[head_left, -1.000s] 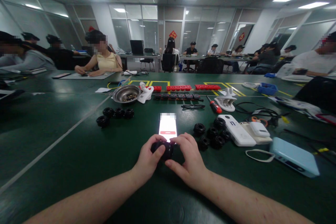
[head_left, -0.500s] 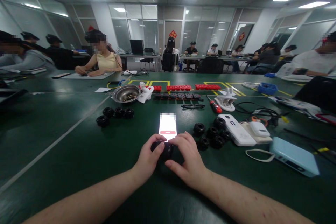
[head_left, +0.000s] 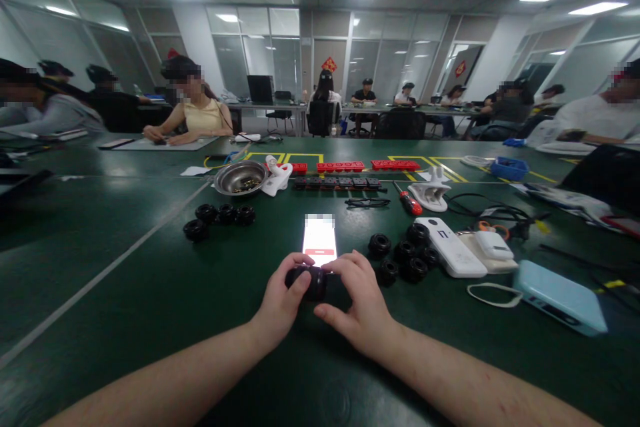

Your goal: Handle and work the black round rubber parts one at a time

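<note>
1. Head view is showing both bare forearms reaching forward over the green desk [head_left: 125, 293] and converging near its middle, wrists bending slightly inward.
2. The left hand [head_left: 280, 300] is curling around the left side of a small black round part [head_left: 309, 282], its thumb lying across the top.
3. The right hand [head_left: 357, 303] is closing on the same part from the right, fingers arching over it and the thumb pointing left beneath it.
4. Both hands are gripping the part between them, holding it just above the desk surface.
5. A lit phone [head_left: 319, 240] is lying flat just beyond the hands, its near end touching or nearly touching the fingertips.
6. A cluster of similar black parts [head_left: 405, 257] is sitting to the right of the phone, and another group of black parts [head_left: 217, 219] is sitting farther off to the left.
7. A metal bowl [head_left: 241, 177] is resting beyond the left group.
</note>
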`<action>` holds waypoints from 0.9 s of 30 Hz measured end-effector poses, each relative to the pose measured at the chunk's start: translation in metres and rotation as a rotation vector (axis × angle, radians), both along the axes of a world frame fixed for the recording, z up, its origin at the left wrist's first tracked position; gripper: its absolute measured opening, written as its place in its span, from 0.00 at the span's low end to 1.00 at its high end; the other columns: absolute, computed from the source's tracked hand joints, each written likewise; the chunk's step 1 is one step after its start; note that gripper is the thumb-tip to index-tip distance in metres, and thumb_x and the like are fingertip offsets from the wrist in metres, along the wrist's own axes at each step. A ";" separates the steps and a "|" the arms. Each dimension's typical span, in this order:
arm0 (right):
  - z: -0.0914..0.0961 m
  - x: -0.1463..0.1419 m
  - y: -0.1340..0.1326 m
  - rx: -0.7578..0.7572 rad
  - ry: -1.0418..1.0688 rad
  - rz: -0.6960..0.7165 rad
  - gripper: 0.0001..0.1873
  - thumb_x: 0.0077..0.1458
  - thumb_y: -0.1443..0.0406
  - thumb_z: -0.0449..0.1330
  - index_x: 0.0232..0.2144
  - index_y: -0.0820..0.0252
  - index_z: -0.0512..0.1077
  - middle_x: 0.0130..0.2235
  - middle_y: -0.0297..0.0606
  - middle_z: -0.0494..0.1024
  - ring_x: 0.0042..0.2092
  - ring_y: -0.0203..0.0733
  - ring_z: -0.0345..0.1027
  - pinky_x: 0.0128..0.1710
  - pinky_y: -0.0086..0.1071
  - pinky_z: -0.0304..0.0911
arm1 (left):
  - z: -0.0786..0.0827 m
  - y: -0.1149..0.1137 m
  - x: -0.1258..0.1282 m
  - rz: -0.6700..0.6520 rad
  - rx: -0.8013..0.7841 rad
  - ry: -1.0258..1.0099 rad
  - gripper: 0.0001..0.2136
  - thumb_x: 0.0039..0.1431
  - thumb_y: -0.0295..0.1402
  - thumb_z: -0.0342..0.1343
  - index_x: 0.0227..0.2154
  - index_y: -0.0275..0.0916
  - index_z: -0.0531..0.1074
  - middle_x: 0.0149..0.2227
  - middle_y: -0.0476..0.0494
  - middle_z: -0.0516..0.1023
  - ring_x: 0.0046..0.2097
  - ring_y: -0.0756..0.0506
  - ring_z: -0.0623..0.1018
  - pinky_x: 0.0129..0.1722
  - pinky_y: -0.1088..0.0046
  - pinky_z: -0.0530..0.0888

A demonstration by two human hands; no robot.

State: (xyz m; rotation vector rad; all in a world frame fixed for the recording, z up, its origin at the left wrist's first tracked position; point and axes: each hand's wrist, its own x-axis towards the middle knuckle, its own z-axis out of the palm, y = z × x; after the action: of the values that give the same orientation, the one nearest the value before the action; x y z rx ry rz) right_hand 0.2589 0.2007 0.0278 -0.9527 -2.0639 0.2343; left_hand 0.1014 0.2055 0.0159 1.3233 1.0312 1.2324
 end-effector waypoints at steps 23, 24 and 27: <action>-0.002 -0.002 -0.004 0.077 -0.094 0.087 0.28 0.47 0.68 0.56 0.52 0.58 0.53 0.49 0.41 0.66 0.52 0.48 0.55 0.55 0.53 0.42 | -0.001 0.006 0.003 -0.060 -0.187 -0.065 0.14 0.51 0.45 0.50 0.32 0.37 0.65 0.30 0.48 0.69 0.32 0.47 0.71 0.28 0.72 0.68; -0.001 -0.002 -0.003 0.052 -0.083 0.068 0.30 0.46 0.66 0.58 0.52 0.59 0.52 0.50 0.43 0.65 0.52 0.49 0.54 0.55 0.53 0.42 | -0.001 0.005 0.003 -0.041 -0.173 -0.055 0.14 0.50 0.44 0.51 0.32 0.38 0.65 0.29 0.49 0.69 0.31 0.47 0.71 0.28 0.73 0.68; -0.001 -0.001 0.000 -0.014 -0.032 -0.007 0.31 0.44 0.60 0.61 0.49 0.60 0.56 0.45 0.43 0.68 0.48 0.49 0.59 0.53 0.54 0.47 | 0.001 0.003 0.001 -0.014 -0.099 -0.018 0.15 0.49 0.45 0.52 0.33 0.39 0.65 0.29 0.50 0.68 0.30 0.47 0.70 0.29 0.72 0.68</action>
State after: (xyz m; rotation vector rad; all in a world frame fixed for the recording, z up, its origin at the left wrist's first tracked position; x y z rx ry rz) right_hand 0.2578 0.2005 0.0268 -0.9780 -2.0897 0.2312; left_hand 0.1026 0.2080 0.0170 1.2392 1.0550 1.1662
